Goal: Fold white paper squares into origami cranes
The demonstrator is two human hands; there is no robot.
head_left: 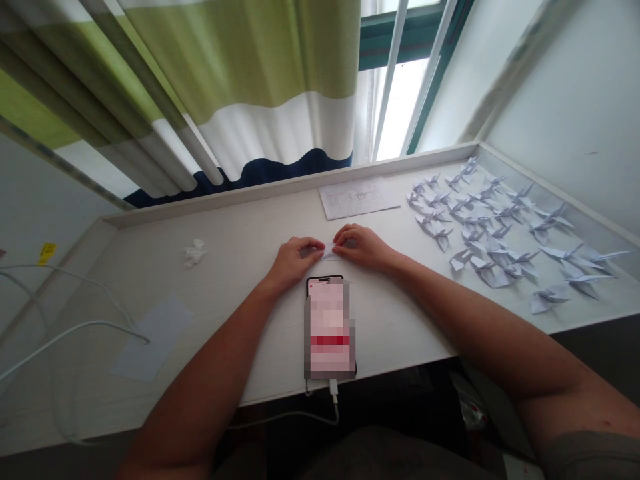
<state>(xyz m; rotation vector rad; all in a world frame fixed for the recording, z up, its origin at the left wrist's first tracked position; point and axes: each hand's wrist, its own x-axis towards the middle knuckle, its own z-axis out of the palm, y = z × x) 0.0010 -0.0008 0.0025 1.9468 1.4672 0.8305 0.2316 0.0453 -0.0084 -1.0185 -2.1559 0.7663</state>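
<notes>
Between my two hands is a small piece of white folded paper (328,253), mostly hidden by the fingers. My left hand (299,258) pinches its left side with thumb and forefinger. On the opposite side, my right hand (361,247) grips the paper with curled fingers. Just below the hands, a phone (330,327) lies on the white desk (240,267), its screen blurred out. Many folded paper cranes (480,230) stand in a group to the right of my right hand.
A printed sheet (357,198) lies behind the hands near the desk's back rim. Crumpled tissue (194,253) and a blank paper sheet (153,337) are on the left. White cables (75,327) cross the left side, and a charging cable (334,400) hangs from the phone.
</notes>
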